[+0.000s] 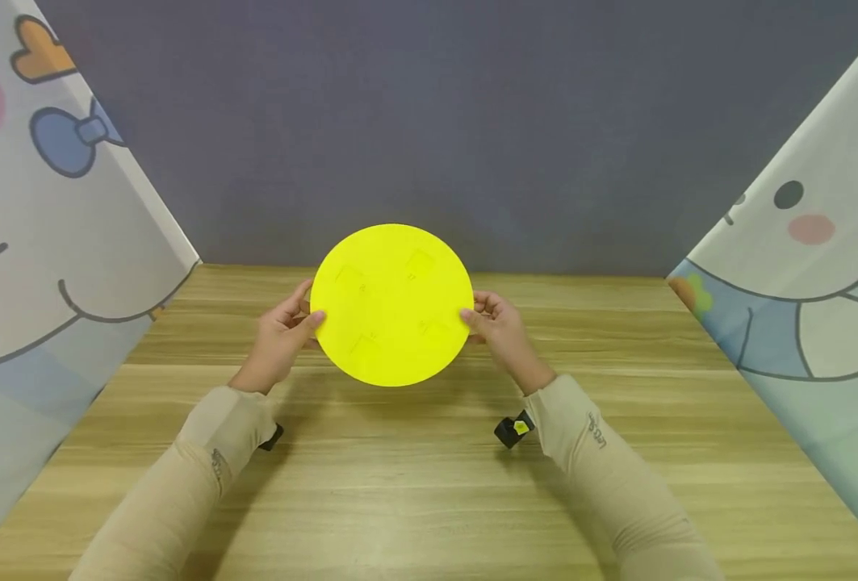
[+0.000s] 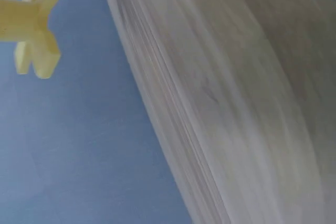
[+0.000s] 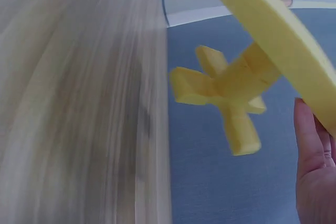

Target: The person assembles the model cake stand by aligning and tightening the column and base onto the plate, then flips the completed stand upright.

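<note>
Both hands hold a yellow round-topped pedestal table [image 1: 392, 307], small in size, up off the wooden tabletop. My left hand [image 1: 281, 332] pinches the left rim, thumb on top. On the opposite rim, my right hand [image 1: 500, 331] pinches in the same way, its other fingers partly hidden behind the disc. Faint square marks show on the disc's flat face. Seen in the right wrist view, a short stem [image 3: 252, 74] joins the disc to a base of several spread feet [image 3: 240, 135]. The left wrist view catches only part of that base [image 2: 39, 24].
The wood-grain tabletop [image 1: 399, 500] ends at a grey-blue back panel [image 1: 429, 121]. Cartoon-printed panels stand at the left [image 1: 109, 242] and right [image 1: 799, 282]. Black wrist devices show beneath the sleeves, the right one [image 1: 508, 432] bearing a yellow mark.
</note>
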`<state>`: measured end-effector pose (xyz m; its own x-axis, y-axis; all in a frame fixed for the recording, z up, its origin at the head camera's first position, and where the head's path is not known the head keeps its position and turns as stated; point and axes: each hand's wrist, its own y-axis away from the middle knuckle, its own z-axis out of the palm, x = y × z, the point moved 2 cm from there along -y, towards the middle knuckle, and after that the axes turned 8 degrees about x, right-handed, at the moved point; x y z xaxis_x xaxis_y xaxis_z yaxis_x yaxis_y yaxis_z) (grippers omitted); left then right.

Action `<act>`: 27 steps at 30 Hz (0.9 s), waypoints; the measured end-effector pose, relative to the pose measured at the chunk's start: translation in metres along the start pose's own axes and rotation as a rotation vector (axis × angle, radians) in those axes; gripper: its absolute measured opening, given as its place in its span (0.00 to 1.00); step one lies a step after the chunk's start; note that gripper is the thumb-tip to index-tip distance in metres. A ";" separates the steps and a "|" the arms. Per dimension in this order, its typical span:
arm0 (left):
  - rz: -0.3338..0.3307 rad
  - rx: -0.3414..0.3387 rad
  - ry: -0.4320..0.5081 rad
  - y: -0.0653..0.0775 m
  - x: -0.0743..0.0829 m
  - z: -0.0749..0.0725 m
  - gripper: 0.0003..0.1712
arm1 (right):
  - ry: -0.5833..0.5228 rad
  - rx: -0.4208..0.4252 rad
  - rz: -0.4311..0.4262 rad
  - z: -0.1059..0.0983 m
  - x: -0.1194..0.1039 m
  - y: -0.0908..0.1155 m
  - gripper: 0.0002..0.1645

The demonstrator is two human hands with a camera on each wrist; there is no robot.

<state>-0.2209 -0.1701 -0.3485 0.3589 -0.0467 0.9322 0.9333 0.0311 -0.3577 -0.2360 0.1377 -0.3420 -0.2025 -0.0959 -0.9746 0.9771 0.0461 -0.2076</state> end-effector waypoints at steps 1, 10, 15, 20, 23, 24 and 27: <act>-0.019 -0.001 0.001 -0.001 0.001 0.001 0.35 | -0.015 -0.001 0.016 -0.001 -0.001 -0.001 0.21; -0.150 -0.017 0.133 -0.006 0.012 0.006 0.39 | -0.095 -0.025 0.139 -0.001 -0.008 -0.005 0.25; -0.229 -0.016 0.158 -0.009 0.020 0.006 0.38 | -0.104 -0.032 0.178 0.001 -0.011 -0.006 0.27; -0.313 -0.024 0.166 -0.011 0.026 0.006 0.40 | -0.150 -0.052 0.202 0.003 -0.014 -0.007 0.28; -0.355 -0.043 0.183 -0.012 0.028 0.007 0.40 | -0.177 -0.056 0.218 0.003 -0.015 -0.007 0.27; -0.369 -0.048 0.199 -0.013 0.029 0.007 0.40 | -0.186 -0.057 0.224 0.003 -0.015 -0.008 0.27; -0.412 -0.057 0.245 -0.014 0.032 0.008 0.40 | -0.199 -0.056 0.240 0.003 -0.015 -0.009 0.27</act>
<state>-0.2230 -0.1643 -0.3134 -0.0550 -0.2775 0.9591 0.9951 -0.0939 0.0298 -0.2417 0.1358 -0.3250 0.0554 -0.2684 -0.9617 0.9892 0.1456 0.0163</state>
